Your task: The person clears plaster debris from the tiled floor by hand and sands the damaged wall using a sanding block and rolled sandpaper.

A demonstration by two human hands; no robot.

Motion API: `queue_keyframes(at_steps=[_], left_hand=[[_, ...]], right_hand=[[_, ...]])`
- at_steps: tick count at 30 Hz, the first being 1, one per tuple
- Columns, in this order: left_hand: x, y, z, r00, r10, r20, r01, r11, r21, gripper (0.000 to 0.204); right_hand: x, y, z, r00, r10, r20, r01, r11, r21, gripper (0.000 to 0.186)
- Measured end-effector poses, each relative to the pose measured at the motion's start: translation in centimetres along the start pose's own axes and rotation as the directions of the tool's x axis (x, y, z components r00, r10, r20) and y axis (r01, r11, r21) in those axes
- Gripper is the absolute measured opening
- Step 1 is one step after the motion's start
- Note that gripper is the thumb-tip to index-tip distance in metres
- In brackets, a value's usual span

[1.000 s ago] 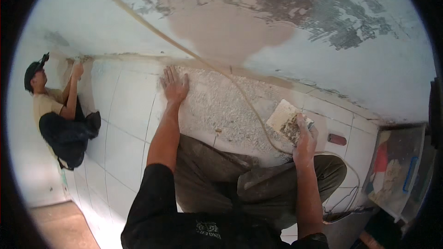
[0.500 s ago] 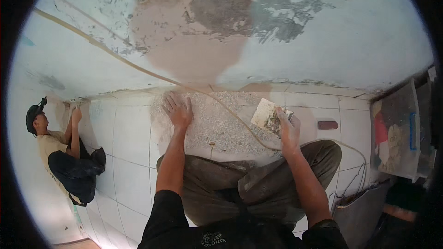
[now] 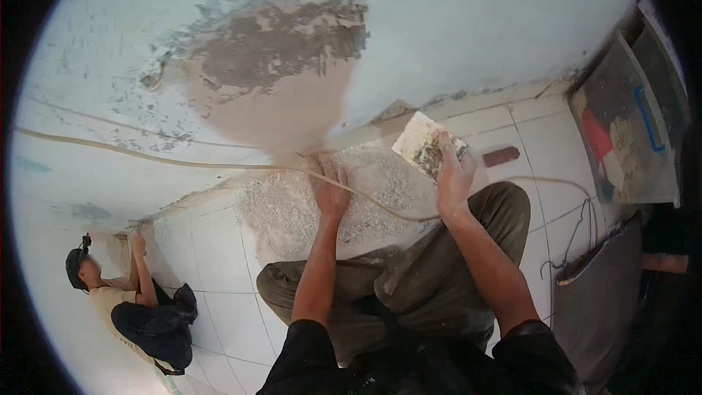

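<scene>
My left hand point(image 3: 331, 189) lies palm down on pale plaster crumbs point(image 3: 281, 213) at the foot of the wall. Its fingers are outstretched and slightly blurred, and a thin yellowish hose point(image 3: 300, 170) crosses in front of them. In my right hand point(image 3: 455, 175) is a pale, flat rectangular plate point(image 3: 417, 139) with grey-green crusted residue on its face, held tilted over the right end of the crumbs. The thumb presses on that face; the fingers behind are hidden, and no handle shows. Above the crumbs, the wall point(image 3: 482, 22) has a scraped grey and pinkish patch point(image 3: 270, 95).
A small reddish-brown block point(image 3: 502, 156) rests on the white floor tiles point(image 3: 548, 150) to the right. Beyond it stands a clear plastic bin point(image 3: 629, 164) with a blue handle. A dark thin cord point(image 3: 578, 238) lies nearby. At far left, another person point(image 3: 139, 300) crouches by the wall.
My left hand has shifted right across the crumbs and now reaches behind the hose. My right hand still grips the plate. The whole view has turned, tilting the wall line.
</scene>
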State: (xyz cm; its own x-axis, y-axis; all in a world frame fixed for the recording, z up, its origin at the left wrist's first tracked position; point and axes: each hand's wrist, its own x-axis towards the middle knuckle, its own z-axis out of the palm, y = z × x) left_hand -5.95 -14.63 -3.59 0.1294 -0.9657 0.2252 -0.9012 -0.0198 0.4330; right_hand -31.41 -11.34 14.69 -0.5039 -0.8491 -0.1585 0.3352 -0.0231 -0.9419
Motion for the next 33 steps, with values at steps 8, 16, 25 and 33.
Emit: queue_keyframes(at_steps=[8,16,25,33], left_hand=[[-1.0,4.8,0.7,0.926,0.364,0.101,-0.376,0.91,0.176,0.075],[-1.2,7.0,1.6,0.767,0.516,0.381,-0.558,0.83,0.0,0.072],[-2.2,0.4,-1.2,0.908,0.396,0.136,-0.407,0.912,0.062,0.065],[-0.4,-13.6,-10.7,0.962,0.165,0.216,-0.209,0.958,0.198,0.051]], right_hand=[[0.4,0.7,-0.2,0.999,-0.04,-0.016,0.04,0.998,0.043,0.031],[0.3,1.1,-0.1,1.0,0.001,-0.002,0.0,0.995,0.101,0.029],[-0.4,1.7,0.2,0.999,0.02,0.041,-0.021,0.999,0.026,0.031],[-1.1,4.4,0.8,0.977,0.074,0.198,-0.049,0.991,-0.128,0.033]])
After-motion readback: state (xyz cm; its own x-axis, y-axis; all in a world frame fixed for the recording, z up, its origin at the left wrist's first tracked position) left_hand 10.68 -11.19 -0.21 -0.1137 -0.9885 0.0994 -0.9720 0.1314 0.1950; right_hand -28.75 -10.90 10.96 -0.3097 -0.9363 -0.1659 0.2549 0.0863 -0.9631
